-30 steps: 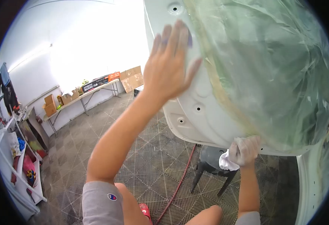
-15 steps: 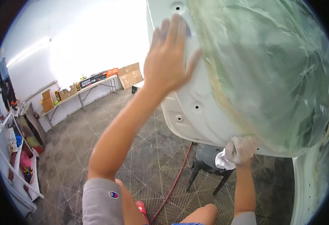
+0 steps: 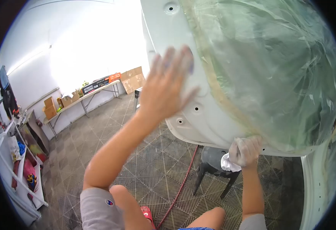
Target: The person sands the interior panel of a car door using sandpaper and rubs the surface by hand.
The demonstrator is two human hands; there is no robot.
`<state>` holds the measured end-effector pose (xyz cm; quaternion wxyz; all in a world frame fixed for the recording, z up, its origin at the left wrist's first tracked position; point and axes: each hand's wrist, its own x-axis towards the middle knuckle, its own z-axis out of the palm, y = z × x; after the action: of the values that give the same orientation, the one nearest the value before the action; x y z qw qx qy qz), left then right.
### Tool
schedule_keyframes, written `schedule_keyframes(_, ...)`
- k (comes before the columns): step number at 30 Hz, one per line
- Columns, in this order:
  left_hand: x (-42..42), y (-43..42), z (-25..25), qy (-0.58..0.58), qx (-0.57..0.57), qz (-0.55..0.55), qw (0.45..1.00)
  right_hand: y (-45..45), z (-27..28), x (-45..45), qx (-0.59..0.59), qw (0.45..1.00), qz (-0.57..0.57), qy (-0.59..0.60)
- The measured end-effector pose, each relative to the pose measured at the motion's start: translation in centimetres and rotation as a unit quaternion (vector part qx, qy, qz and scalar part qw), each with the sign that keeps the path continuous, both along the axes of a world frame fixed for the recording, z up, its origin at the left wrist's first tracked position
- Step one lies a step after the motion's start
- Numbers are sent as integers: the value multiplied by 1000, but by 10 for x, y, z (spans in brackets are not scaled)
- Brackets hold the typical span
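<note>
My left hand (image 3: pixel 164 90) lies against the pale car door (image 3: pixel 210 126), its fingers stretched flat and blurred by motion. A purple sheet (image 3: pixel 191 66) shows beside and between those fingers, pressed to the panel; its exact kind is hard to make out. My right hand (image 3: pixel 246 150), whitish as if gloved or dusty, is closed at the door's lower edge. A crumpled white cloth (image 3: pixel 229 163) appears beside it, over the black stool; whether the hand touches it I cannot tell. Greenish masking film (image 3: pixel 271 76), edged with tape, covers the door's middle.
Below the door stands a black stool (image 3: pixel 213 158). A red hose (image 3: pixel 183 181) crosses the patterned floor. Along the far wall, a folding table (image 3: pixel 70 103) carries boxes, with cardboard (image 3: pixel 133 79) at its end. Cluttered shelves (image 3: pixel 22 168) stand at left.
My left hand has slid down the door panel and slightly left, the purple sheet moving with it. My right hand stays at the lower edge. The view has shifted a little.
</note>
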<state>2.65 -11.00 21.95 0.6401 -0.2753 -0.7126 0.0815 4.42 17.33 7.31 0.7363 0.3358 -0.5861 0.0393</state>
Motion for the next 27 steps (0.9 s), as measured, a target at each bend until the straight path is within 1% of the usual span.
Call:
schedule_keyframes(1, -5, -2, 20, 29, 43, 2, 999, 0, -1, 0, 0, 1000, -1, 0)
schedule_keyframes(2, -5, -1, 36, 27, 43, 1, 999, 0, -1, 0, -2, 1000, -1, 0)
schedule_keyframes(4, -4, 4, 51, 48, 96, 12, 994, 0, -1, -1, -3, 1000, -3, -3)
schedule_keyframes(5, -8, 11, 33, 25, 110, -16, 994, 0, -2, -1, -3, 1000, -2, -1)
schedule_keyframes(6, -3, 18, 4, 22, 107, -16, 994, 0, -3, 0, -6, 1000, -2, -5)
schedule_keyframes(7, 6, 24, -28, -24, 75, -34, 996, 0, -3, 1, -3, 1000, 3, -12)
schedule_keyframes(8, 11, 27, -43, -66, 44, -52, 995, 0, -1, 0, 0, 1000, 8, -16)
schedule_keyframes(9, 7, 20, -35, -37, 19, 11, 999, 0, -3, 1, 0, 1000, 9, -14)
schedule_keyframes(10, 6, 19, -17, -35, 21, 12, 999, 0, -3, 0, 0, 1000, 7, -12)
schedule_keyframes(12, 5, 17, 17, -10, 112, 29, 993, -1, -2, -2, 0, 1000, 6, -13)
schedule_keyframes(13, 0, 24, 16, 7, 133, 18, 991, -1, -3, -2, -5, 1000, -2, -12)
schedule_keyframes(14, 0, 35, 2, 1, 133, 19, 991, -1, -4, -1, -10, 1000, -11, -12)
schedule_keyframes(17, 29, 61, -60, -94, 116, -41, 988, 1, -5, 1, -6, 1000, -16, -21)
schedule_keyframes(18, 26, 58, -54, -91, 117, -41, 988, 1, -6, 1, -5, 1000, -16, -18)
schedule_keyframes(20, 16, 50, -29, -12, 112, 48, 992, 3, -4, -1, 2, 1000, -2, -10)
schedule_keyframes(23, 16, 53, -17, -2, 128, 35, 991, 1, -3, 1, 1, 1000, -4, -19)
schedule_keyframes(24, 21, 56, -31, -5, 127, 35, 991, 1, -4, 2, 1, 1000, -3, -22)
schedule_keyframes(25, 30, 60, -56, -62, 111, -9, 992, 1, -5, 3, -1, 1000, -7, -27)
schedule_keyframes(26, 33, 61, -70, -115, 94, -54, 987, 1, -5, 2, -3, 1000, -10, -30)
schedule_keyframes(27, 29, 54, -68, -104, 78, -28, 991, 0, -7, 1, -6, 1000, -8, -26)
